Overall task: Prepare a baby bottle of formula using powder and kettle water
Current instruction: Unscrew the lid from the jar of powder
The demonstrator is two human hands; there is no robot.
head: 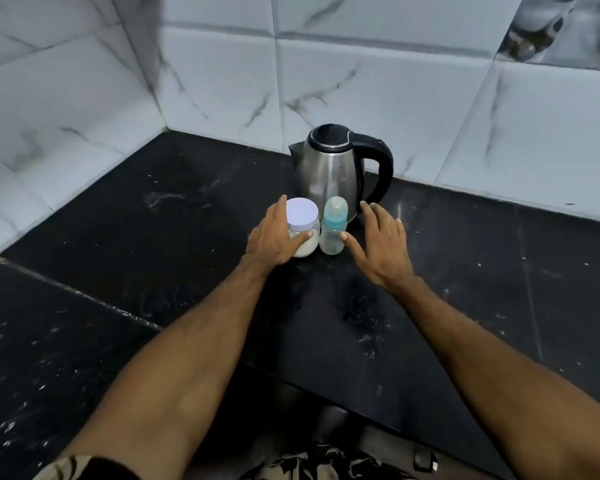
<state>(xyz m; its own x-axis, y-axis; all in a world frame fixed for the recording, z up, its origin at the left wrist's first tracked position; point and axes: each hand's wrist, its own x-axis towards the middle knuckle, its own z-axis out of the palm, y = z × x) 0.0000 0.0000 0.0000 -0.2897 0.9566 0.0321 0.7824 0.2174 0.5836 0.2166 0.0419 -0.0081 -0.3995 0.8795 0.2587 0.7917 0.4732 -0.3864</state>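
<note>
On a dark speckled countertop, a capped baby bottle stands upright just beside a white-lidded jar of formula powder, both right in front of a steel kettle. The left hand wraps around the jar, while the right hand is open with fingers spread, only its thumb tip near or touching the bottle. Because bottle and jar stand so close, lifting the jar could likely knock the light, narrow bottle over, or a reaching hand could brush the possibly hot kettle.

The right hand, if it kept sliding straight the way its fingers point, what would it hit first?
Probably the kettle: the right hand points up and slightly left, toward its base. The thumb already sits at the baby bottle. Depth is hard to judge.
</note>
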